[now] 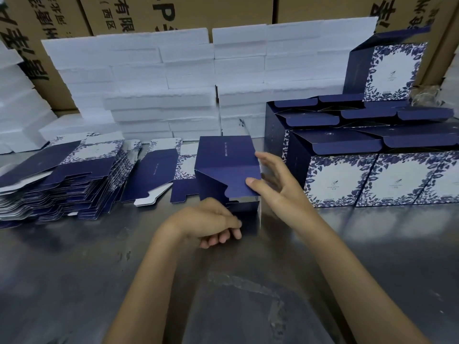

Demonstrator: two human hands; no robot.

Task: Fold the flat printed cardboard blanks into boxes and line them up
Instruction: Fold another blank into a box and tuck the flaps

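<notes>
A navy cardboard box [224, 167] stands half-folded in the middle of the steel table [74, 269], its end flaps facing me. My right hand [273, 184] presses a navy flap with thumb and straight fingers at the box's right edge. My left hand [213, 222] sits at the box's lower front with fingers curled under; what it holds is hidden. A thick pile of flat printed blanks [62, 180] lies at the left. Finished blue-and-white floral boxes [372, 175] stand in rows at the right, one more box [390, 70] on top.
White foam slabs [154, 83] are stacked in a wall behind the work area, with more at the far left. Brown shipping cartons [173, 13] with black print rise behind them. A few loose blanks [159, 175] lie between the pile and the box.
</notes>
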